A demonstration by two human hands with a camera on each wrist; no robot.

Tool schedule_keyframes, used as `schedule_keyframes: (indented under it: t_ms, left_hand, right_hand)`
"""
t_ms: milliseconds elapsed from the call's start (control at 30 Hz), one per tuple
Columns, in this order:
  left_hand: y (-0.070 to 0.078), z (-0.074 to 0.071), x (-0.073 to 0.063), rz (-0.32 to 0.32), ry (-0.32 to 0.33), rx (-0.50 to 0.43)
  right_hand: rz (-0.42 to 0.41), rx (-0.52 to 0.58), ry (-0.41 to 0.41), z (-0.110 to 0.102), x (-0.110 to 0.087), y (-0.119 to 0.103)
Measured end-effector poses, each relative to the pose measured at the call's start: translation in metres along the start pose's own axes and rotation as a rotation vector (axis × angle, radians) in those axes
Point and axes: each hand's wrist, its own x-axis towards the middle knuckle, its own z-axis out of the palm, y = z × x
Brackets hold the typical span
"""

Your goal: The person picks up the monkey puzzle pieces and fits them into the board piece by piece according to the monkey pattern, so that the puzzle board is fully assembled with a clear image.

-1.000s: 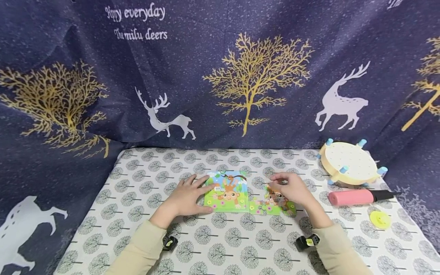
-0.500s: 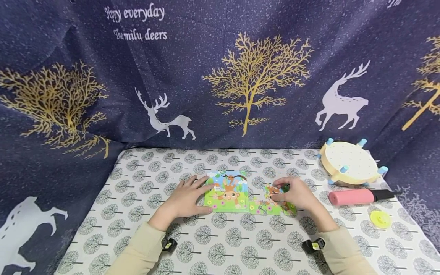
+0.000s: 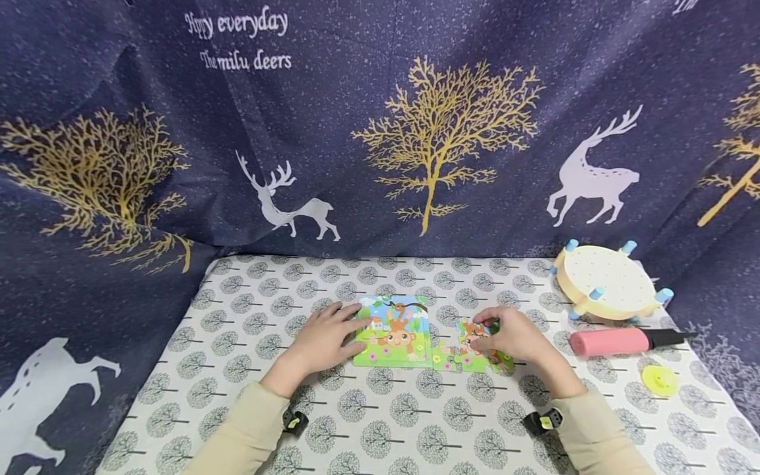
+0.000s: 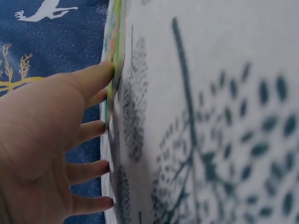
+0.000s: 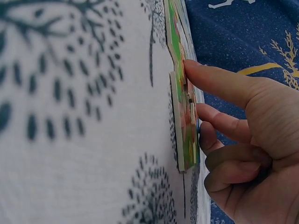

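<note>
A square monkey-picture jigsaw puzzle [image 3: 410, 356] lies flat in the middle of the table. My left hand [image 3: 320, 340] rests at its left side with the fingers spread, the thumb and index finger touching its edge. To the right of this picture, several joined puzzle pieces [image 3: 446, 356] form part of a similar monkey scene. Over them, my right hand [image 3: 519, 340] pinches a puzzle piece [image 3: 470, 328] between thumb and index finger. In the right wrist view, pieces [image 5: 176, 46] lie partly raised over one another near the thumb; the other fingers are curled.
At the right stand a round cream board [image 3: 605, 280] with blue-tipped pegs, a pink hand pump [image 3: 611, 342] with a black nozzle, and a yellow disc [image 3: 660, 380]. A tree-print cloth [image 3: 380, 409] covers the table; a dark deer-print curtain [image 3: 368, 132] hangs behind.
My right hand has drawn slightly toward me and lowered its fingers onto the right-hand pieces, uncovering the upper part of the monkey. The left hand has stayed almost still.
</note>
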Motion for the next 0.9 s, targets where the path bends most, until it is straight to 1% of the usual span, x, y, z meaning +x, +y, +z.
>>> schedule_keyframes:
  t_ms: [133,333,433,533,900]
  left_hand:
    - [0.0020,0.0031,0.0028,-0.021,0.043,-0.001]
    - [0.0045,0.0044,0.0052,-0.026,0.099,-0.011]
    - [0.0058,0.0029,0.0059,-0.028,0.108,-0.013]
    - [0.0073,0.0010,0.0069,-0.024,0.116,-0.034]
    - [0.0101,0.0004,0.0099,-0.009,0.104,-0.037]
  right_hand:
    - [-0.013,-0.003,-0.004,-0.0015,-0.0014,-0.0013]
    - [-0.035,-0.013,-0.013,-0.0008,-0.0011,-0.0022]
    - [-0.035,-0.012,-0.014,-0.0003,0.0001,-0.0030]
    - [-0.034,-0.019,-0.012,0.0003,0.0012,-0.0029]
    - [-0.044,-0.010,-0.007,0.0021,0.0034,-0.0035]
